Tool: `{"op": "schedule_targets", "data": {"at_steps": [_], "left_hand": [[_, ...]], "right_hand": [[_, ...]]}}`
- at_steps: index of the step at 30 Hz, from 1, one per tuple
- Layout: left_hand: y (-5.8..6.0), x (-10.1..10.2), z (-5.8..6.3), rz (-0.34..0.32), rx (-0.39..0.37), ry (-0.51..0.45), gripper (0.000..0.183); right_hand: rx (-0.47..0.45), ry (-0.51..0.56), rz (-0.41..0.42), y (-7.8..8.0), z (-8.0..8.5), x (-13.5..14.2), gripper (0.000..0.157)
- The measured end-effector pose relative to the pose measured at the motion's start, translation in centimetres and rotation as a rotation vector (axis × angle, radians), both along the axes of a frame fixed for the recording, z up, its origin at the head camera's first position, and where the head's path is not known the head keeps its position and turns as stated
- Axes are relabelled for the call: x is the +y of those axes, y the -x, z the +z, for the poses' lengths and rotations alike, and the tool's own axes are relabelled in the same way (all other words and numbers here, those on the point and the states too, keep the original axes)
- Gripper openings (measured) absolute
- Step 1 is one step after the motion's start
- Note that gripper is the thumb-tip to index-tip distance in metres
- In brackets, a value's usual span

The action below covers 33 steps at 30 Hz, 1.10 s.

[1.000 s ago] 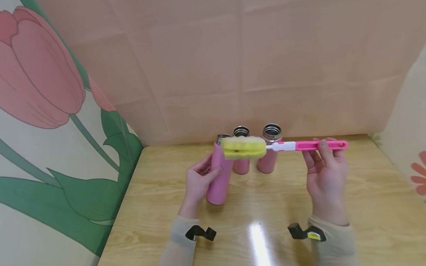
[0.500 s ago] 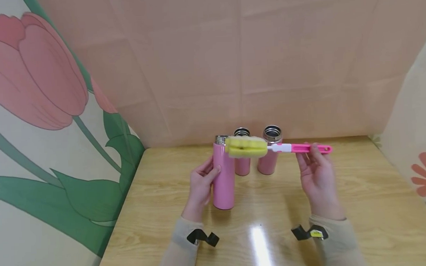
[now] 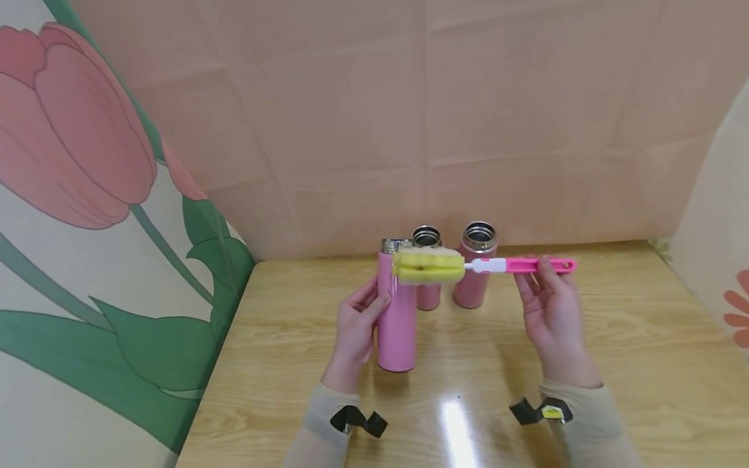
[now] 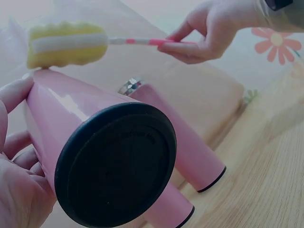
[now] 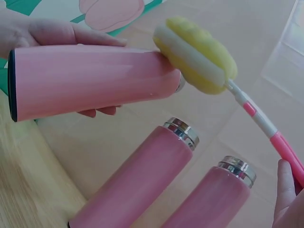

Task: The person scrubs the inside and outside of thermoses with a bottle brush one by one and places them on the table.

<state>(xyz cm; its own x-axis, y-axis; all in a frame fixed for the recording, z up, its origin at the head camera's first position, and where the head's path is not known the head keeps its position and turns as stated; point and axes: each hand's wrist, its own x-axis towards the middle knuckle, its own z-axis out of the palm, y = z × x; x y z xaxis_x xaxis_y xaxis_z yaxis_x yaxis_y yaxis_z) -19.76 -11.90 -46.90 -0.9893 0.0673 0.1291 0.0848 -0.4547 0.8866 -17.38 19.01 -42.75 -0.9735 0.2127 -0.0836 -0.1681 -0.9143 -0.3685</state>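
Note:
My left hand (image 3: 357,324) grips a pink thermos bottle (image 3: 396,329) round its side, holding it raised off the table. The bottle has no lid, and its steel neck shows at the top; its dark base (image 4: 116,164) faces the left wrist camera. My right hand (image 3: 553,310) pinches the pink handle of a bottle brush (image 3: 530,264), held level. The brush's yellow and white sponge head (image 3: 430,266) overlaps the upper part of the held bottle, right by its shoulder in the right wrist view.
Two more lidless pink thermos bottles stand upright behind the brush, a middle one (image 3: 429,297) and a right one (image 3: 472,289). They are near the back of the wooden table (image 3: 278,299), close to a pink cloth backdrop (image 3: 346,125). Flower-patterned panels flank both sides.
My right hand has moved left, the brush first shifting right and then back. The held bottle has come more upright and slightly nearer me. Both grips stay the same.

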Motion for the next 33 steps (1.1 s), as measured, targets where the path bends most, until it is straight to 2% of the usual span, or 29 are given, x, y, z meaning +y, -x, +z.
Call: {"op": "schedule_targets", "data": {"at_steps": [6, 13, 20, 33], "left_hand": [[-0.19, -0.03, 0.14, 0.004, 0.007, -0.001, 0.048], [-0.16, -0.16, 0.12, 0.01, -0.008, -0.025, 0.048], [-0.2, -0.16, 0.37, 0.052, -0.031, -0.055, 0.047], [-0.52, -0.07, 0.87, 0.099, -0.015, -0.112, 0.043]], "right_hand": [[-0.002, -0.011, 0.011, 0.18, -0.26, 0.06, 0.007], [-0.013, -0.082, 0.023, 0.1, -0.35, 0.03, 0.007], [-0.003, -0.126, 0.049, 0.02, -0.34, 0.06, 0.004], [0.013, -0.29, 0.101, 0.05, -0.43, 0.12, 0.003]]}}
